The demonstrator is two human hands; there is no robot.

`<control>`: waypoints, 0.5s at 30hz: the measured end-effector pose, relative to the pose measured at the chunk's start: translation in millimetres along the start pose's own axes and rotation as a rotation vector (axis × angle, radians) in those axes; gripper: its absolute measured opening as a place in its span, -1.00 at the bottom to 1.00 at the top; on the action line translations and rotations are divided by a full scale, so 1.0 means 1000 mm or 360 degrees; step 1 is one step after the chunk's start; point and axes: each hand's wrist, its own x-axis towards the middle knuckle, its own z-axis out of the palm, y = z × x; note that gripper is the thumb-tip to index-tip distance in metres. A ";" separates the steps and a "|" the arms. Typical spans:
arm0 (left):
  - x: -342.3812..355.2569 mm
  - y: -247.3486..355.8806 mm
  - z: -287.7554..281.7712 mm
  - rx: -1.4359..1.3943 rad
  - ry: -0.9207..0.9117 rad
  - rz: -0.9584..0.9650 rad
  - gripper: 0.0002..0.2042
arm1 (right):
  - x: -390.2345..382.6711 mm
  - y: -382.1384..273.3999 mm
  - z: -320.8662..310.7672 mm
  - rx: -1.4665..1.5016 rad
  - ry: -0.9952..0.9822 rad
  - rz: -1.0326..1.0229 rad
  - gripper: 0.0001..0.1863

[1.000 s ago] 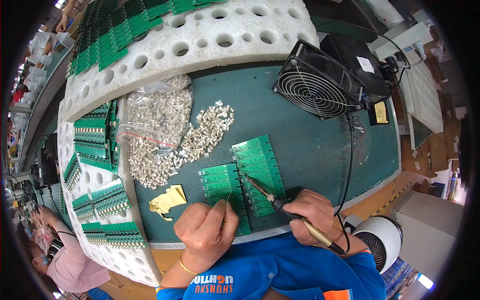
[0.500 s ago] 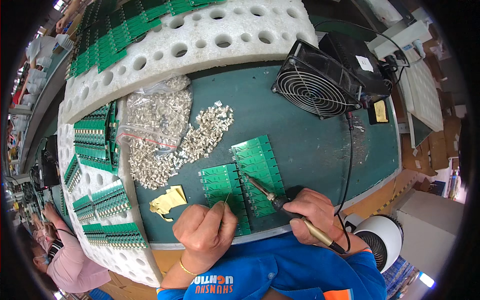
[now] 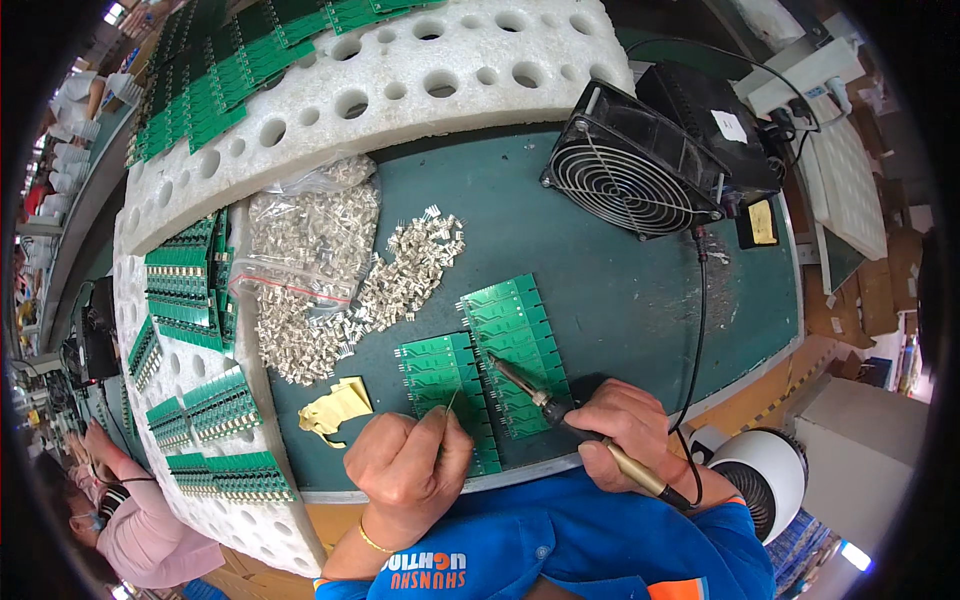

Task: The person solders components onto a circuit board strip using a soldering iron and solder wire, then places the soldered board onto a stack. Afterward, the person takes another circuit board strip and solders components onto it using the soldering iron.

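My right hand point(image 3: 628, 433) is wrapped round a soldering iron point(image 3: 568, 412), its tip on the left edge of the right green circuit board panel point(image 3: 515, 325). Between the closed thumb and forefinger of my left hand point(image 3: 412, 462) is a thin strand of solder wire point(image 3: 452, 399), its end above the left circuit board panel point(image 3: 432, 362). Both panels lie side by side on the dark green bench mat point(image 3: 480, 180), the right one set slightly farther away. My left hand covers part of the left panel's near end.
Beyond the panels lie a heap of small white connectors point(image 3: 412, 262) and a plastic bag point(image 3: 315, 225) of them. Yellow paper point(image 3: 335, 405) lies near my left hand. Foam boards point(image 3: 400, 95) with circuit boards border the bench. A black fan point(image 3: 635, 165) stands far right; the iron's cable point(image 3: 697, 330) runs nearby.
The view has shifted very slightly. My hands, the soldering iron and the panels hold almost the same places. At the far left, a co-worker's arm has moved a little.
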 end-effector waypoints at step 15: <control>-0.010 -0.008 -0.011 0.0039 0.0006 0.0045 -0.80 | 0.001 -0.002 -0.017 0.0087 -0.0040 0.0080 -0.76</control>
